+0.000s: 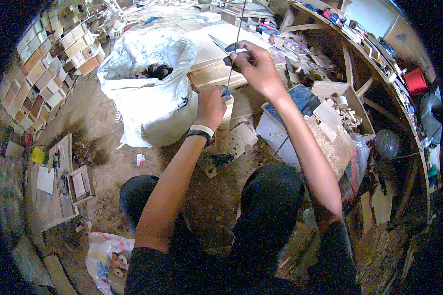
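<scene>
My left hand (211, 107) is closed, fingertips pinched around a thin dark cord (236, 42). The cord runs up past the top of the picture. Right beside these fingers stands an upright pale cylinder (227, 114), which looks like stacked wooden rings, above a flat board (242, 138). My right hand (255, 66), higher and further right, grips a bladed tool (218, 43). Its pointed metal blade sticks out up and to the left, close to the cord; whether it is a knife or scissors is unclear. Something dark covers fingertips on both hands.
A large white sack (150, 105) with dark pieces inside stands left of my hands. To the right is a wooden box (344, 93) of offcuts. A curved workbench (379, 64) lines the right side, and stacked wooden boxes (47, 81) the left. A clear bag (103, 263) lies lower left.
</scene>
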`<action>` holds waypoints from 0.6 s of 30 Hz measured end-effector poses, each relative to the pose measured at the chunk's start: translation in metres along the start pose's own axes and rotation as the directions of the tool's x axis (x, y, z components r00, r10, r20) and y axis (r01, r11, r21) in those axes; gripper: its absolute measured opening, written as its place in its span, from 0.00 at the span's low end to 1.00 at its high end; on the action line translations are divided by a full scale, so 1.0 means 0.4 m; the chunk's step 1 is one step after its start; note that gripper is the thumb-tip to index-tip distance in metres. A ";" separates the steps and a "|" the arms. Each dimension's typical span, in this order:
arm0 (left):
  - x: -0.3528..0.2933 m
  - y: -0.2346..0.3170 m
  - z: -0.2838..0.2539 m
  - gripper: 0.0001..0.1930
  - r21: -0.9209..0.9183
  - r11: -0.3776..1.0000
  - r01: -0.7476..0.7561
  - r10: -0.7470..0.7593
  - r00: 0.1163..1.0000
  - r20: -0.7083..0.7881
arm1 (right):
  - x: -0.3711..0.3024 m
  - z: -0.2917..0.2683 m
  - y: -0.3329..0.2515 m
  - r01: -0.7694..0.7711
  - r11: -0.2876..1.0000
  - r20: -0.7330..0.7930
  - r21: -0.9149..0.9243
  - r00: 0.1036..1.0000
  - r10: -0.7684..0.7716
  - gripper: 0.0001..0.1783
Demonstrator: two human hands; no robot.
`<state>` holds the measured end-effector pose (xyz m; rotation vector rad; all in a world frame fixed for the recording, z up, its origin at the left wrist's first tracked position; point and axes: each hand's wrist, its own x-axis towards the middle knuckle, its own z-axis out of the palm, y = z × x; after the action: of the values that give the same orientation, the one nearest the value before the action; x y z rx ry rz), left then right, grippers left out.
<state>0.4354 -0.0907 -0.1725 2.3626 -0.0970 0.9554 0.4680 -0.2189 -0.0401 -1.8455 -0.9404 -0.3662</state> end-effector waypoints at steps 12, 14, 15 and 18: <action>0.070 0.002 0.031 0.07 0.028 0.997 -0.077 0.072 0.989 0.130 | -0.419 0.103 0.352 -0.424 0.900 0.033 -0.105 0.903 0.429 0.21; 0.087 0.000 0.054 0.06 0.085 0.991 -0.104 0.094 0.989 0.118 | -0.522 0.196 0.417 -0.543 0.835 0.095 -0.089 0.830 0.550 0.21; 0.095 -0.005 0.065 0.06 0.106 0.987 -0.119 0.106 0.987 0.120 | -0.565 0.236 0.444 -0.574 0.815 0.103 -0.077 0.809 0.579 0.21; 0.122 -0.044 0.084 0.08 0.143 0.985 -0.095 0.075 0.988 0.138 | -0.641 0.337 0.506 -0.604 0.796 0.095 -0.030 0.791 0.604 0.21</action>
<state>0.4970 -0.0874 -0.1683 2.5778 -0.1851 0.8722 0.4298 -0.2561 -0.3893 -2.0606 -0.3604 0.1297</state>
